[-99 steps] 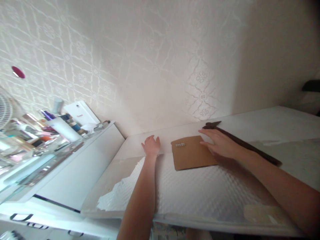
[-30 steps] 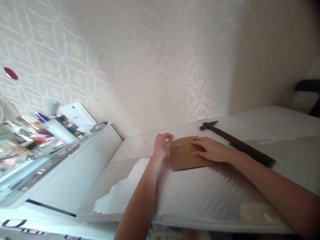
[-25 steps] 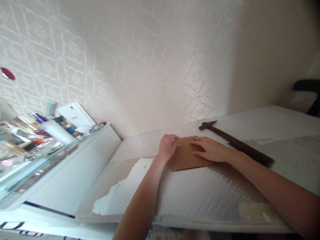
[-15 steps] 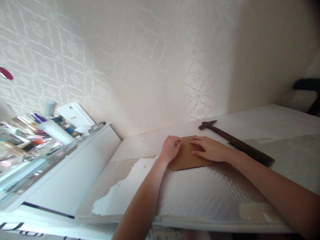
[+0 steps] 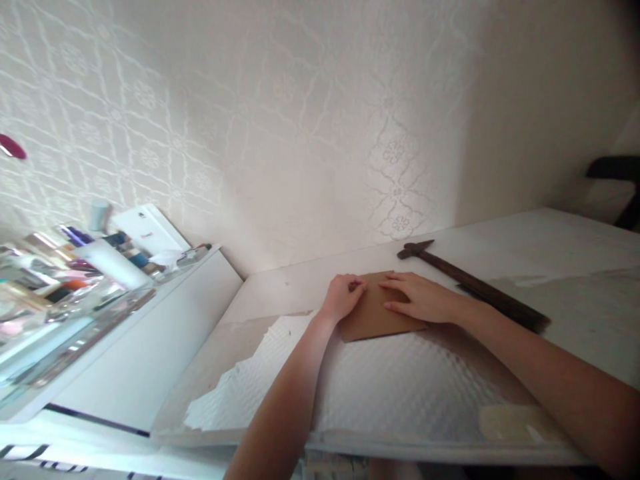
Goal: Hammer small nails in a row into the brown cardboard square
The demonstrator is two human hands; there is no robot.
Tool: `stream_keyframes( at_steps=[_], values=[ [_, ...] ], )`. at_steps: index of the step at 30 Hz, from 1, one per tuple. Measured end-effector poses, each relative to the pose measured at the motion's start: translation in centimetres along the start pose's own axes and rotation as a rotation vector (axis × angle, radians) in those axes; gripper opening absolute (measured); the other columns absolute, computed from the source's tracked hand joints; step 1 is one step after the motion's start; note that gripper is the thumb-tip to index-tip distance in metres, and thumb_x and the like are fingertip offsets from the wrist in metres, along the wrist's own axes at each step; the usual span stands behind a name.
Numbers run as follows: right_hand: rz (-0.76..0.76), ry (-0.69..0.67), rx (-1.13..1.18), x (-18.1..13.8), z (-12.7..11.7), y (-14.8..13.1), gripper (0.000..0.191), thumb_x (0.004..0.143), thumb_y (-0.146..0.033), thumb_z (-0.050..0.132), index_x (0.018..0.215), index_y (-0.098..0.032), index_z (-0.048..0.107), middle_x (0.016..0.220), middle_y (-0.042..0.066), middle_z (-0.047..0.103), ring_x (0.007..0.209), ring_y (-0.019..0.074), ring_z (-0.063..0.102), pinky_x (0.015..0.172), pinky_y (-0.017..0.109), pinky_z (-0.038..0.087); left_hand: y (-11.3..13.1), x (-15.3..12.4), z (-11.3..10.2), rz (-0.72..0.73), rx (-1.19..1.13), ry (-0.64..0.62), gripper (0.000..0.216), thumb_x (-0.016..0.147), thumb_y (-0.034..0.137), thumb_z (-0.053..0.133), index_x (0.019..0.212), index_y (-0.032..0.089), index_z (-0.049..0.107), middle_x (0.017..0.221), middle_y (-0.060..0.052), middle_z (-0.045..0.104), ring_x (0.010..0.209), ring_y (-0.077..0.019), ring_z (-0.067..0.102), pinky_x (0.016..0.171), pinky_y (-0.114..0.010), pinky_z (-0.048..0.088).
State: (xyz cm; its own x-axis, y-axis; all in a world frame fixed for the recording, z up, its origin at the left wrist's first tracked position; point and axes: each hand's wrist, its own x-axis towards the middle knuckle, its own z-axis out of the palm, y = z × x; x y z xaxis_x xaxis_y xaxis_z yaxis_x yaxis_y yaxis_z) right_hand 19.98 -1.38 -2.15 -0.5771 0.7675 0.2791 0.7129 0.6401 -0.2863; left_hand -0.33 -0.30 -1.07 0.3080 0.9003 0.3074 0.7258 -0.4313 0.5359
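Note:
A square piece of brown cardboard (image 5: 373, 313) lies flat on the textured white sheet covering part of the desk. At its left edge is my left hand (image 5: 343, 298), thumb and fingers curled together in a pinch. A tiny dark spot shows between those fingertips, too small to name. My right hand (image 5: 425, 298) rests on the cardboard's right side with fingers stretched and apart, holding nothing. Beyond my right hand, a hammer (image 5: 467, 277) with a dark wooden handle lies slantwise, its head toward the wall.
To the left stands a white cabinet (image 5: 165, 353) crowded with cosmetics, tubes and a white box (image 5: 150, 230). A patterned wall (image 5: 310, 153) rises behind the desk (image 5: 565, 237). The torn white sheet (image 5: 400, 393) reaches the front edge. A black chair part (image 5: 613, 168) shows at far right.
The left fingers have shifted slightly, and a dark spot now shows between them. The right hand, cardboard and hammer look unmoved.

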Motion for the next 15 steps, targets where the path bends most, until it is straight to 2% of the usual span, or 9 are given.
stream_keyframes(
  at_steps=[4, 6, 9, 11, 13, 15],
  values=[
    [0.0, 0.021, -0.041, 0.1, -0.1, 0.2, 0.051, 0.083, -0.045, 0.048, 0.121, -0.012, 0.058, 0.128, 0.016, 0.054, 0.117, 0.0288, 0.05, 0.1, 0.042, 0.038, -0.3, 0.1, 0.1, 0.005, -0.014, -0.018, 0.018, 0.083, 0.02, 0.053, 0.084, 0.017, 0.07, 0.087, -0.004, 0.071, 0.085, -0.0156, 0.064, 0.083, -0.027, 0.048],
    [0.046, 0.087, -0.108, 0.1, -0.5, 0.7, 0.052, 0.084, -0.044, 0.047, 0.122, -0.011, 0.057, 0.129, 0.017, 0.053, 0.118, 0.0291, 0.048, 0.1, 0.042, 0.037, -0.5, 0.1, 0.1, -0.004, -0.03, -0.028, 0.018, 0.083, 0.021, 0.052, 0.084, 0.017, 0.07, 0.088, -0.004, 0.071, 0.085, -0.0158, 0.064, 0.082, -0.028, 0.048],
    [0.291, 0.224, -0.244, -0.3, -1.6, 2.2, 0.048, 0.086, -0.038, 0.043, 0.123, -0.011, 0.054, 0.123, 0.019, 0.056, 0.112, 0.0328, 0.051, 0.091, 0.047, 0.042, -0.7, 0.2, 0.3, -0.032, -0.072, -0.035, 0.018, 0.083, 0.021, 0.052, 0.084, 0.017, 0.07, 0.088, -0.003, 0.071, 0.085, -0.0154, 0.064, 0.082, -0.028, 0.048],
    [0.47, 0.244, -0.317, -0.8, -2.0, 3.4, 0.042, 0.084, -0.035, 0.044, 0.117, -0.011, 0.057, 0.109, 0.021, 0.061, 0.101, 0.0363, 0.056, 0.078, 0.048, 0.046, -0.7, 0.2, 0.3, -0.05, -0.103, -0.035, 0.017, 0.082, 0.019, 0.053, 0.084, 0.017, 0.07, 0.088, -0.003, 0.071, 0.085, -0.0149, 0.064, 0.082, -0.027, 0.048],
    [0.551, 0.246, -0.355, -1.3, -2.1, 4.4, 0.035, 0.082, -0.029, 0.046, 0.108, -0.011, 0.06, 0.097, 0.023, 0.063, 0.092, 0.0378, 0.058, 0.069, 0.047, 0.047, -0.6, 0.2, 0.3, -0.069, -0.126, -0.031, 0.016, 0.082, 0.018, 0.054, 0.084, 0.017, 0.069, 0.089, -0.003, 0.071, 0.085, -0.0146, 0.064, 0.082, -0.027, 0.048],
    [0.565, 0.271, -0.354, -1.5, -1.9, 5.1, 0.032, 0.079, -0.019, 0.046, 0.106, -0.011, 0.061, 0.091, 0.023, 0.064, 0.086, 0.0362, 0.059, 0.066, 0.045, 0.046, -0.5, 0.1, 0.3, -0.087, -0.141, -0.026, 0.015, 0.081, 0.017, 0.054, 0.085, 0.018, 0.069, 0.09, -0.003, 0.071, 0.086, -0.0146, 0.064, 0.083, -0.027, 0.048]
  ],
)
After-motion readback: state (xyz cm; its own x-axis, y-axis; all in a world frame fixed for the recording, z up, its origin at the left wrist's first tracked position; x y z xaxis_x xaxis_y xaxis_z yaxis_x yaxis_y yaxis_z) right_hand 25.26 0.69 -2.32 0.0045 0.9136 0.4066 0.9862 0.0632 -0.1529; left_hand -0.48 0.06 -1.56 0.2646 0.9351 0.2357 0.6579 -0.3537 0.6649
